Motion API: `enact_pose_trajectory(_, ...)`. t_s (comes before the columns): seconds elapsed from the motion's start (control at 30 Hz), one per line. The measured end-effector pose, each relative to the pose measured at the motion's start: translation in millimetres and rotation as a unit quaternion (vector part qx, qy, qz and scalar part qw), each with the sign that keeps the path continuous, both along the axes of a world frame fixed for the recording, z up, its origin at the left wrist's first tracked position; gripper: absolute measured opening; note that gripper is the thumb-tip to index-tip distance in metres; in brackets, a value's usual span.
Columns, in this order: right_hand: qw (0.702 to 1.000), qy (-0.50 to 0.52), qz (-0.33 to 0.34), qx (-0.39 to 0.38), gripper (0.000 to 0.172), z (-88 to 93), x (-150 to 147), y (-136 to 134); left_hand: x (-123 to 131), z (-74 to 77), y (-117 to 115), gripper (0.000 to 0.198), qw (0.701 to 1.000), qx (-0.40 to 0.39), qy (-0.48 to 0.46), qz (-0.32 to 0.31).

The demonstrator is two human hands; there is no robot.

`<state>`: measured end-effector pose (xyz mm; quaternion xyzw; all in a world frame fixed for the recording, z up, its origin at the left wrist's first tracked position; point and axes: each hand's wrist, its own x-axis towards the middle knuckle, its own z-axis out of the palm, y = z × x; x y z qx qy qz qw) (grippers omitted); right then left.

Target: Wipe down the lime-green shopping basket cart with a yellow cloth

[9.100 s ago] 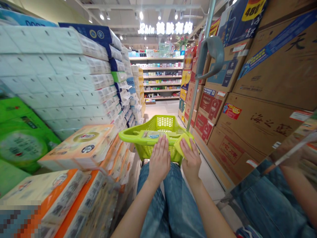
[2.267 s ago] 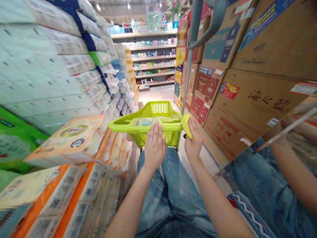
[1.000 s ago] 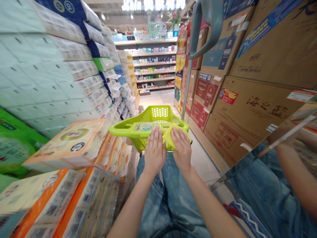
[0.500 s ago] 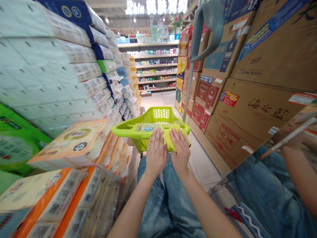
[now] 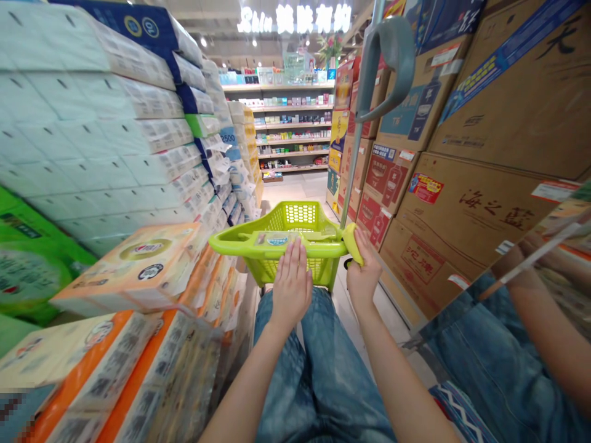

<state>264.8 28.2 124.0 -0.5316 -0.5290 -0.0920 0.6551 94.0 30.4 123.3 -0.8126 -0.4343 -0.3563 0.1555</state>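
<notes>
A lime-green shopping basket (image 5: 240, 242) on wheels stands in the aisle right in front of my knees. My left hand (image 5: 292, 284) lies flat on its near rim, fingers stretched out and together. My right hand (image 5: 362, 271) is closed on a yellow cloth (image 5: 353, 242) pressed against the basket's right near corner. A grey pull handle (image 5: 386, 67) on a metal pole rises from that corner, up past the boxes.
Stacked tissue and paper packs (image 5: 138, 154) wall the left side, with orange packs (image 5: 152, 344) low by my left leg. Brown cardboard cartons (image 5: 480, 203) are piled on the right. A mirrored panel (image 5: 521, 320) reflects my jeans. Stocked shelves (image 5: 295, 135) close the aisle's far end.
My right hand has slid the yellow cloth from the middle of the near rim out to the basket's right corner. My left hand stays flat on the rim.
</notes>
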Motion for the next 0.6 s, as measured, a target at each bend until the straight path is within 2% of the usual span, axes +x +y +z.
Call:
enact_pose_trajectory(0.17,0.987,-0.160,0.002,-0.001,0.078,1.6,-48.5,-11.8,-1.7,-0.2,-0.6,0.064,1.000,-0.004,-0.002,-0.006)
enact_pose_trajectory(0.27,0.979,-0.205,0.015,-0.009,0.072,-1.5,-63.3,-16.9,-3.6,1.5,-1.2,0.061,1.000,-0.014,0.000,-0.012)
enact_pose_trajectory(0.33,0.975,-0.223,0.023,-0.004,0.072,-5.0,-56.8,-17.4,-4.4,2.3,-1.2,0.061,1.000,-0.013,0.004,-0.009)
enact_pose_trajectory(0.43,0.979,-0.204,0.023,0.015,0.077,-10.1,-29.2,-14.0,-3.9,2.5,-0.5,0.064,1.000,-0.005,0.008,-0.007)
enact_pose_trajectory(0.6,1.000,-0.007,0.009,-0.005,0.081,-6.0,11.9,-1.9,-1.1,2.5,-0.7,0.067,1.000,-0.007,0.009,-0.003)
